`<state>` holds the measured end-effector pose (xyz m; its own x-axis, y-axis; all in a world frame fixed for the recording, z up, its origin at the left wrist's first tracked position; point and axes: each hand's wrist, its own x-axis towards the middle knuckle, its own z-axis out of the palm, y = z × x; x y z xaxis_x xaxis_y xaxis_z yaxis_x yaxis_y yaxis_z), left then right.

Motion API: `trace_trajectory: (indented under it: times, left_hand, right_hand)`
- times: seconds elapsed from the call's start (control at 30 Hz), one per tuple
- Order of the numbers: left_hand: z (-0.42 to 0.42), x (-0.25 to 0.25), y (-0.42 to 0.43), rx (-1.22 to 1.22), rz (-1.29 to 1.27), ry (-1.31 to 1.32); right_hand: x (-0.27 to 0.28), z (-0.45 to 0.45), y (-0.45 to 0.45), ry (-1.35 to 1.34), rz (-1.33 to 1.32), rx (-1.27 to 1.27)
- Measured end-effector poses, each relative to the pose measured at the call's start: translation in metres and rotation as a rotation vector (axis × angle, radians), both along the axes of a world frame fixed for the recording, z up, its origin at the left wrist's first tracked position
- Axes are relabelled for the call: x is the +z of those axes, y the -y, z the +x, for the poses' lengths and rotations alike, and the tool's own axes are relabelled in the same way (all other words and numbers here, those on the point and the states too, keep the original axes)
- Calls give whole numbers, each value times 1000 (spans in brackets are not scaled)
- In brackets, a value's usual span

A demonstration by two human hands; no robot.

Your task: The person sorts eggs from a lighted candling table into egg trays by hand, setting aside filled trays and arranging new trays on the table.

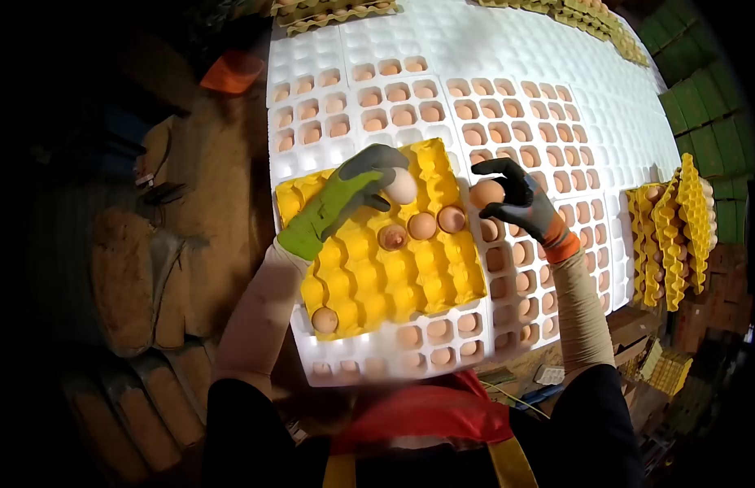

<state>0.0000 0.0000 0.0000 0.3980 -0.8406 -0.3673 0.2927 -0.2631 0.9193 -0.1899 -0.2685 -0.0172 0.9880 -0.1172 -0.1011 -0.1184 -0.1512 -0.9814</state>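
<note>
My left hand (355,189), in a green and grey glove, grips a pale egg (400,187) above a yellow egg tray (369,281). In an orange-cuffed dark glove, my right hand (521,203) pinches a brown egg (486,193) between thumb and fingers, just off the tray's right edge. Three eggs sit in a slanting row in the tray, among them a stained brown egg (393,237). One more egg (325,320) lies in its near left corner. Beneath the tray is white foam packing (312,167) with square pockets, many holding brown eggs.
Yellow trays stacked with eggs (674,232) stand at the right. Other egg trays (333,12) lie along the far edge. Green crates (707,106) line the right side. An orange object (233,71) is beyond the foam's left edge, and cardboard (125,276) lies at left.
</note>
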Motion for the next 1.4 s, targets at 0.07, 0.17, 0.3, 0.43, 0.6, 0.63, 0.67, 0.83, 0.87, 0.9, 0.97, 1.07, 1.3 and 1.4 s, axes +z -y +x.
trace_trajectory:
  times: [0.07,0.17,0.3,0.43,0.6,0.63,0.67,0.83,0.87,0.9,0.97,1.07,1.3,1.4]
  left_hand:
    - [-9,-1,8,-18,53,100]
    - [-51,-18,14,-207,33,1409]
    - [-65,-9,31,-455,455,1415]
    - [-16,-11,-12,125,176,776]
    - [64,-46,-29,314,404,1359]
    - [72,-52,-23,318,408,1361]
    - [77,-58,-15,183,578,1411]
    - [91,-57,-29,271,378,1034]
    - [94,-58,-34,214,462,1192]
    - [95,-69,-40,221,466,1185]
    - [97,-99,-50,156,445,1428]
    - [95,-92,-56,151,388,1401]
    - [92,-93,-96,263,188,1214]
    - [71,-75,-114,489,104,815]
  right_hand:
    - [10,5,-11,48,-447,61]
    - [13,7,-49,-41,-1062,206]
    - [10,5,-45,74,-871,104]
    - [3,12,-20,-9,-237,-65]
    - [13,104,-39,128,-438,-103]
    - [9,127,-47,99,-533,-89]
    - [-8,150,-51,89,-680,-47]
    - [-14,211,-47,-141,-996,198]
    - [-17,211,-42,-57,-990,153]
    - [-21,210,-41,-12,-1040,117]
    - [-28,205,-46,-51,-1119,189]
    - [-57,196,-45,138,-1110,166]
    - [-38,106,-21,259,-587,-260]
    - [-35,28,-36,10,-465,-367]
